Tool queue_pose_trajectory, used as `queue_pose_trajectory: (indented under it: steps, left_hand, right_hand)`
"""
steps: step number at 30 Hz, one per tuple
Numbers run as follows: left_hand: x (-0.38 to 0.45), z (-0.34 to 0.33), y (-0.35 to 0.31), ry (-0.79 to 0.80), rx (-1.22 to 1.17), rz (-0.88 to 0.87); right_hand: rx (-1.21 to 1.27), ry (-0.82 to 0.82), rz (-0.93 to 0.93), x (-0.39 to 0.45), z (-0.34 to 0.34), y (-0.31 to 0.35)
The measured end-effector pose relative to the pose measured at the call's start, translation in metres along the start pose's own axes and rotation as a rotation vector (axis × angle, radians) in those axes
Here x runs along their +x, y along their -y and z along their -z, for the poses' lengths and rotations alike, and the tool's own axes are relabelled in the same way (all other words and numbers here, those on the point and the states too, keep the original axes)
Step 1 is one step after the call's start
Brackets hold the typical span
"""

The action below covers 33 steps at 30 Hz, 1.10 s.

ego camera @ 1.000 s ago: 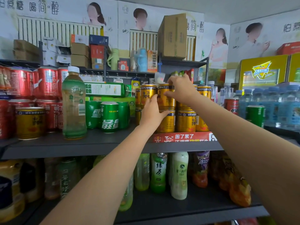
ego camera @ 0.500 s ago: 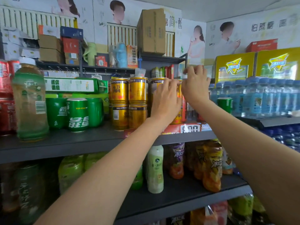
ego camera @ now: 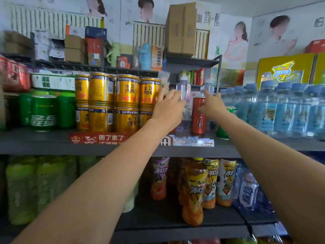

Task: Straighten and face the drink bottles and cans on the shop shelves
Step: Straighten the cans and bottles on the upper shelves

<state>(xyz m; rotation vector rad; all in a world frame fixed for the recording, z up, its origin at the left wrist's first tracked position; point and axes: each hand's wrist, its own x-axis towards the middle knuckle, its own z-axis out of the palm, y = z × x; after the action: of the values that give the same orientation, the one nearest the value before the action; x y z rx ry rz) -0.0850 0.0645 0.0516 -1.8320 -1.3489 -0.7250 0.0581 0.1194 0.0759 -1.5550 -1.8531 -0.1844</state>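
Observation:
Stacked gold cans [ego camera: 127, 103] stand two high on the middle shelf [ego camera: 52, 147]. To their right stand a clear bottle with a white cap [ego camera: 182, 88], a red can [ego camera: 198, 120] and a second clear bottle [ego camera: 207, 87] behind it. My left hand [ego camera: 167, 107] reaches past the gold cans, its spread fingers at the first clear bottle. My right hand [ego camera: 212, 105] stretches over the red can's upper right side, fingers straight toward the second bottle. Neither hand visibly grips anything.
Green cans [ego camera: 43, 112] stand left of the gold ones, and packs of blue-capped water bottles [ego camera: 281, 110] fill the right. Iced tea bottles [ego camera: 193, 189] and green bottles [ego camera: 21, 189] line the lower shelf. Cardboard boxes [ego camera: 181, 29] sit on the top shelf.
Both hands have left the gold cans and moved right to the clear bottles and the red can. My view has swung right with them.

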Motion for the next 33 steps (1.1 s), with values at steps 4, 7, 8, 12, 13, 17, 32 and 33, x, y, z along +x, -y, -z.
queue_pose_trajectory:
  steps: [4, 7, 8, 12, 13, 17, 32, 33]
  left_hand:
    - [0.005, 0.002, 0.000, 0.022, 0.105, 0.036]
    - [0.005, 0.008, 0.002, 0.030, 0.154, 0.042]
    - [0.005, 0.009, 0.002, 0.041, 0.177, 0.037]
    - [0.007, 0.008, 0.007, 0.059, 0.252, 0.020]
    - [0.008, 0.007, 0.009, 0.061, 0.264, 0.016]
    - [0.011, 0.003, 0.011, 0.094, 0.312, -0.014]
    - [0.046, 0.002, -0.006, 0.120, 0.385, 0.105]
    - [0.048, 0.004, -0.006, 0.153, 0.385, 0.081]
  right_hand:
    - [0.057, 0.062, 0.059, 0.009, -0.012, -0.003]
    - [0.081, 0.068, 0.031, 0.015, -0.020, -0.004]
    - [0.085, 0.049, 0.008, 0.016, -0.023, -0.004]
    - [0.149, -0.033, -0.080, 0.021, -0.030, -0.005]
    - [0.151, -0.028, -0.088, 0.025, -0.031, -0.006]
    - [0.273, -0.019, -0.104, 0.038, -0.031, -0.013]
    - [0.490, 0.269, 0.199, 0.031, -0.013, 0.037]
    - [0.491, 0.300, 0.229, 0.033, -0.014, 0.036]
